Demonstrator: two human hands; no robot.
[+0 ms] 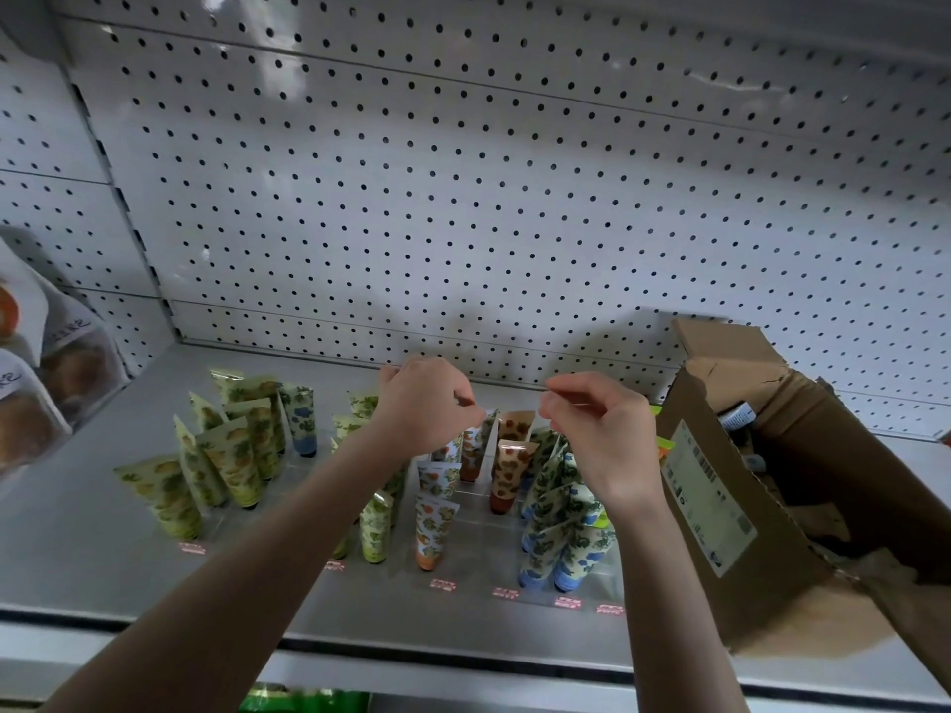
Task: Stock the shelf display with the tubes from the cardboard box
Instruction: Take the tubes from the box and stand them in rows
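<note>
The pegboard (463, 198) rises behind both hands, and the shelf (77, 532) runs under them from side to side. The cardboard box (720, 506) stands on the shelf just to the right of the right hand (602, 434). It leans, with its flaps open and its mouth turned up and towards that hand. Its printed side faces the rows of tubes (242, 455). These stand on their caps below and to the left of the hands, flat ends up, so their long axis is upright.

The left hand (424, 403) hovers above the middle rows and the right hand beside it, a small gap between them. Both have loosely curled fingers with nothing visible in them. I cannot tell whether the left fingertips brush the top of the tube under them.

Inside the box one tube (737, 417) shows near the upper rim, lying aslant; the rest of what it holds is in shadow. The right hand is plainly the nearer to it, and I judge a reach to the right and into the mouth comes next.

Below the gap between the hands, the lane of brown tubes (509, 476) holds two, with room in front. The blue tubes (561, 537) under the right wrist are packed close. Small price labels (442, 585) line the shelf edge nearest the person
</note>
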